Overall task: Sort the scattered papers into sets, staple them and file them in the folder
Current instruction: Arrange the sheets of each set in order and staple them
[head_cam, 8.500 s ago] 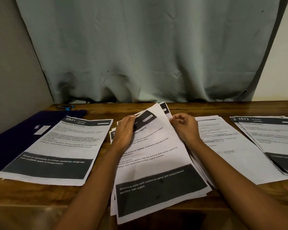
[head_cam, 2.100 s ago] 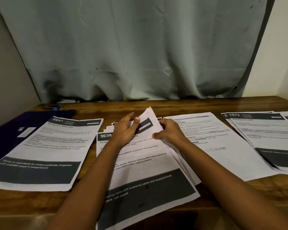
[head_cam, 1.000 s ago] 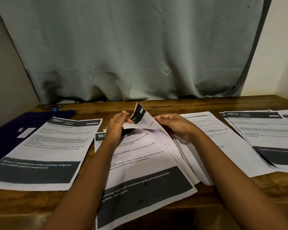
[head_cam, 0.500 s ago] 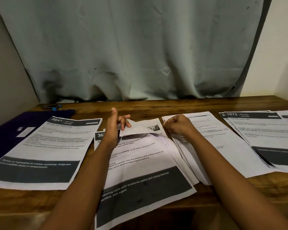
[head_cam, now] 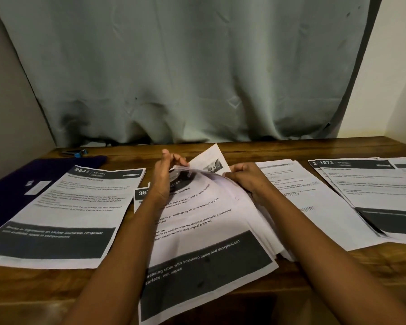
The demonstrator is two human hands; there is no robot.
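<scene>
Both hands work at the far end of the middle stack of papers [head_cam: 197,231], which lies on the wooden tabletop [head_cam: 314,273] and overhangs its near edge. The left hand [head_cam: 165,177] stands on edge with its fingers [head_cam: 174,159] loosely spread, the tips touching a lifted, blurred sheet [head_cam: 211,161] that curls up from the stack. The right hand [head_cam: 246,178] is curled, its fingers pinching the far right corner of the upper sheets.

To the left lies a set headed 2641 [head_cam: 63,212], its far left corner overlapping a dark purple folder [head_cam: 12,184] that lies flat at the left edge. Beyond the folder, near the curtain [head_cam: 197,66], rests a small stapler with a blue end [head_cam: 75,153]. Right of the hands lies another white page [head_cam: 309,202], and further right a fanned set headed 1573 [head_cam: 373,195] reaches the frame's edge.
</scene>
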